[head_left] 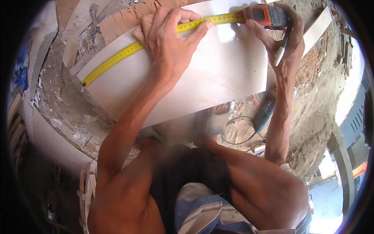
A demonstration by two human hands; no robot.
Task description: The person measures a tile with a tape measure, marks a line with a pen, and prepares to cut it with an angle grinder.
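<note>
A large pale tile (222, 78) lies in front of me, over the rubble. A yellow tape measure blade (113, 61) runs across it, its hooked end at the tile's left corner. My left hand (169, 43) grips the blade near its middle, thumb along the lower edge and fingers curled over the upper one. At the far right, my right hand (290, 37) holds the orange and black tape measure case (267, 16). A marker pen (282, 50) with a pale end is also tucked in that hand, pointing down toward the wrist.
A dark angle grinder (264, 111) with a looped cable (233, 124) lies near my right forearm. Reddish brick (120, 23) and broken scraps edge the tile. A narrow tile strip (317, 31) lies at the far right. My foot (219, 109) is under the tile's near edge.
</note>
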